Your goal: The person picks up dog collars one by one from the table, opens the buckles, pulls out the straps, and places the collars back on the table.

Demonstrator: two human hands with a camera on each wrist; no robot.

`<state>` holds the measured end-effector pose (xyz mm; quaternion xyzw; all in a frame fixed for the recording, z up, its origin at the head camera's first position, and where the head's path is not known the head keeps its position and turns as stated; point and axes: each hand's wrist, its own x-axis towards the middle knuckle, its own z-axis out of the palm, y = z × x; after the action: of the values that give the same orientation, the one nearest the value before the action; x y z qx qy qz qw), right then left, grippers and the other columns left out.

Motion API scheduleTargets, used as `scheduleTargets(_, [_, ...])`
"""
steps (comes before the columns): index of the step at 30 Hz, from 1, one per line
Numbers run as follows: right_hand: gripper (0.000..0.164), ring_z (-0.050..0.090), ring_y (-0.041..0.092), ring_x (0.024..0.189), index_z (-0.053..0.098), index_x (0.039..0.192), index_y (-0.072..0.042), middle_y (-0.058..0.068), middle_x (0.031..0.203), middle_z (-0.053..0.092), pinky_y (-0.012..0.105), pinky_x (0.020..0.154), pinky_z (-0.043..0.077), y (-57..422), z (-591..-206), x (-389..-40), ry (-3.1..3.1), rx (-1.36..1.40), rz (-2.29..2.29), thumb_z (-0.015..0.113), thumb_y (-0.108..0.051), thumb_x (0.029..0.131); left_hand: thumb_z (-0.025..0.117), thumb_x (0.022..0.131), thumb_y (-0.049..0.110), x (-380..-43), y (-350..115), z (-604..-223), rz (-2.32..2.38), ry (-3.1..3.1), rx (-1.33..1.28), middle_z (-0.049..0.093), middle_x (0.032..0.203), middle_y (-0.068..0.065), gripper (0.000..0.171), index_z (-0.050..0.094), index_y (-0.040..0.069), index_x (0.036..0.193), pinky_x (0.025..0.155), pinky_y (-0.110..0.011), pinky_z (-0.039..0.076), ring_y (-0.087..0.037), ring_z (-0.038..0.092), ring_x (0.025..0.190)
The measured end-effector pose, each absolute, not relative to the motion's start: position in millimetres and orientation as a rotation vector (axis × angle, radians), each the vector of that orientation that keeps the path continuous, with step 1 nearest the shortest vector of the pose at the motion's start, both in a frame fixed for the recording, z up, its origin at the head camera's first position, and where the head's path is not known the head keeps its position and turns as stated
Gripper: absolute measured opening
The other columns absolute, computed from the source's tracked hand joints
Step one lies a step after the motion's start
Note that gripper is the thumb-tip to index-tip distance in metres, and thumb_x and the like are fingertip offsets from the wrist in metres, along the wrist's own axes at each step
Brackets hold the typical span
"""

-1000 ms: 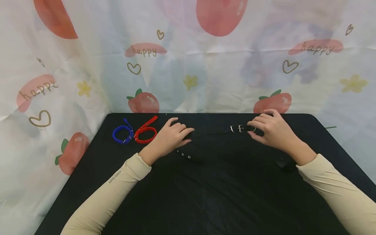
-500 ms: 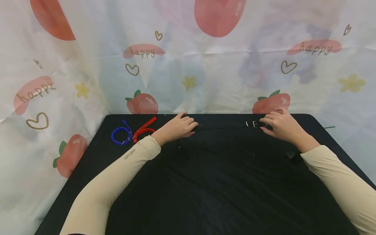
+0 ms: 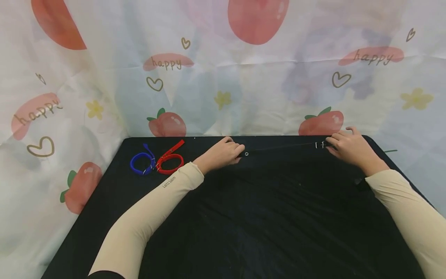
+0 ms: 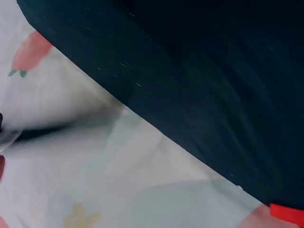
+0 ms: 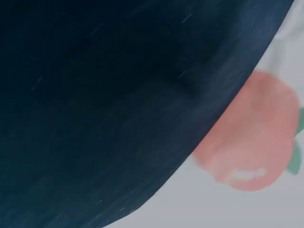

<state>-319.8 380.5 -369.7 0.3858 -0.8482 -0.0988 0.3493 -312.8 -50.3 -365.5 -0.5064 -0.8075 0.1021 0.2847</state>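
Observation:
A black buckle collar (image 3: 278,148) stretches between my two hands near the far edge of the table. My left hand (image 3: 223,155) pinches its left end, where one metal eyelet shows beside the fingertips. At the other end my right hand (image 3: 355,149) pinches the collar just beyond the silver buckle (image 3: 320,145). In the left wrist view a blurred dark strip (image 4: 42,132) crosses in front of the curtain. The right wrist view shows neither the hand nor the collar.
To the left on the black table (image 3: 265,224) lie a coiled blue collar (image 3: 132,164) and a coiled red collar (image 3: 177,145), side by side. A white curtain (image 3: 258,97) printed with fruit stands behind and beside the table.
Both hands have moved to the right with the black collar, which now spans a longer stretch between them. The left arm has swung across, and the blue and red collars stay put.

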Motion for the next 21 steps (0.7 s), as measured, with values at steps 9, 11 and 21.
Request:
scheduleTargets(9, [0.032, 0.058, 0.029, 0.065, 0.060, 0.076, -0.005, 0.010, 0.068, 0.062, 0.056, 0.070, 0.044, 397.1, -386.5, -325.8, -2.270, 1.037, -0.373, 0.053, -0.029, 0.094, 0.040, 0.101, 0.030, -327.8, -54.2, -380.0, 0.425, -2.524, -1.247, 0.058, 0.067, -0.001, 0.026, 0.048, 0.009, 0.089, 0.082, -0.037, 0.044, -0.018, 0.058, 0.065])
scheduleTargets(11, [0.017, 0.058, 0.029, 0.066, 0.060, 0.076, -0.006, 0.009, 0.070, 0.062, 0.056, 0.070, 0.043, 395.5, -391.7, -327.8, -2.348, 1.007, -0.417, 0.071, -0.019, 0.078, 0.037, 0.102, 0.031, -333.1, -52.2, -389.2, 0.507, -2.624, -1.195, 0.059, 0.069, -0.002, 0.028, 0.049, 0.009, 0.091, 0.086, -0.039, 0.045, -0.019, 0.059, 0.068])
scheduleTargets(21, [0.016, 0.060, 0.030, 0.073, 0.062, 0.085, -0.007, 0.011, 0.077, 0.064, 0.053, 0.068, 0.042, 395.8, -416.3, -327.1, -2.676, 0.861, -0.560, 0.073, -0.016, 0.078, 0.035, 0.101, 0.035, -337.8, -40.0, -421.1, 0.664, -2.915, -1.007, 0.065, 0.095, -0.006, 0.031, 0.050, 0.011, 0.114, 0.098, -0.045, 0.044, -0.024, 0.064, 0.092])
